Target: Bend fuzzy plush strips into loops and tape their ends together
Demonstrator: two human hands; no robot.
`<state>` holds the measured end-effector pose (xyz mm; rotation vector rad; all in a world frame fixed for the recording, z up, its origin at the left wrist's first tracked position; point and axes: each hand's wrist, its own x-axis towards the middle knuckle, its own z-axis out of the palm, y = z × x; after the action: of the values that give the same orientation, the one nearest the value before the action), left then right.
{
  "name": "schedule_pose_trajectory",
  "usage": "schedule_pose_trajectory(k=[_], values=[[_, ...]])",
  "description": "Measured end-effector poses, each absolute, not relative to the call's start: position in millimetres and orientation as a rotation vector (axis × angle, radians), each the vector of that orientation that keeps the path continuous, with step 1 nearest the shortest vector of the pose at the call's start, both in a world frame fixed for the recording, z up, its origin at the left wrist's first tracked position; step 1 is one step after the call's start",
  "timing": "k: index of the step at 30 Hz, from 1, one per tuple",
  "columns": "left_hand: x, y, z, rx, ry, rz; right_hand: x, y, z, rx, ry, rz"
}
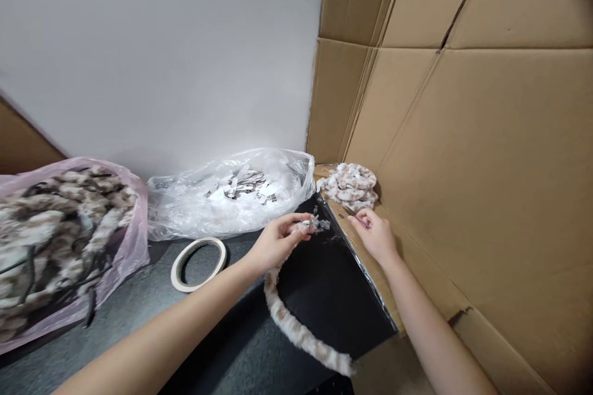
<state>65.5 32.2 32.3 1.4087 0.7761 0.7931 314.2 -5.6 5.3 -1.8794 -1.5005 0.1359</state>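
1. L hand (277, 243): grip closed, thumb & fingers pinching the upper end of the furry strip (293, 328). Loose fluff (322, 223) sticks out past the fingertips.
2. Furry strip: white w/ light brown patches; hangs from L hand, curving down & R over the black surface (336, 290), free end near the front edge.
3. R hand (376, 239): grip closed on a small tool (351, 212), dark slim tip pointing up-L, pinkish handle partly hidden by fingers. Exact type: can't tell. Tip is apart from the strip.
4. Furry bundle (353, 184): just beyond R hand, on cardboard by the cardboard wall (482, 154).
5. Clear plastic bag (169, 213): behind L hand, lying on its side, w/ white & dark scraps (245, 185) showing.
6. Tape roll (178, 266): flat on the dark grey table (120, 327), in front of the clear bag, L of L forearm.
7. Pink bag (139, 207): far L, open, full of furry pieces (34, 227) & dark cords (28, 276).
8. Backdrop: pale grey panel (176, 43) meets cardboard wall at R.
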Motion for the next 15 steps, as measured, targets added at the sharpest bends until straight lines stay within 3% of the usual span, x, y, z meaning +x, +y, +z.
schedule_pose_trajectory(k=[15], values=[[0.9, -12.8, 48.7, 1.245, 0.646, 0.958, 331.2, -2.9, -11.4, -2.148, -1.587, -0.055]])
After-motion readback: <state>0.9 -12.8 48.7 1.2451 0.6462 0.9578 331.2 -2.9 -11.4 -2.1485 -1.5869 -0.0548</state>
